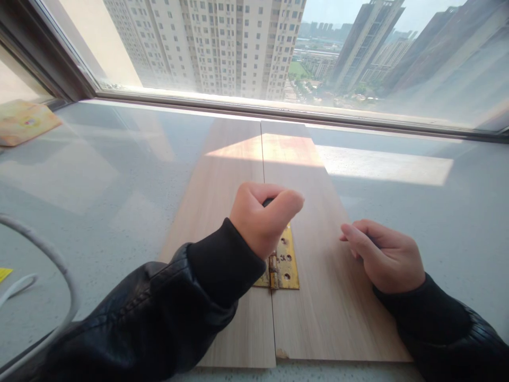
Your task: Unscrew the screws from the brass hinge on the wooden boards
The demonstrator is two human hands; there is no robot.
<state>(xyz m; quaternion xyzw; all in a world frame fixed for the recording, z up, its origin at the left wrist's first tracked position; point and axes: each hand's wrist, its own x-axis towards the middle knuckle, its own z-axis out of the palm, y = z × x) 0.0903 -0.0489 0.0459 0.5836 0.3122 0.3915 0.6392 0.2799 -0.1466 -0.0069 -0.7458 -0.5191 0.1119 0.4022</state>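
My left hand is closed in a fist above a brass-coloured hinge. The rounded end of a black handle shows inside the fist; whatever lies below it is hidden. The hinge lies flat across the seam between a left wooden board and a right wooden board. Screw holes show on its right leaf, while the hand and cuff cover most of the left leaf. My right hand is curled closed over the right board's edge, and I cannot make out whether anything is in its fingers.
The boards lie on a pale speckled sill below a window frame. A grey cable loops at the left. An orange-yellow packet rests in the far left corner, and a small yellow item shows at the left edge.
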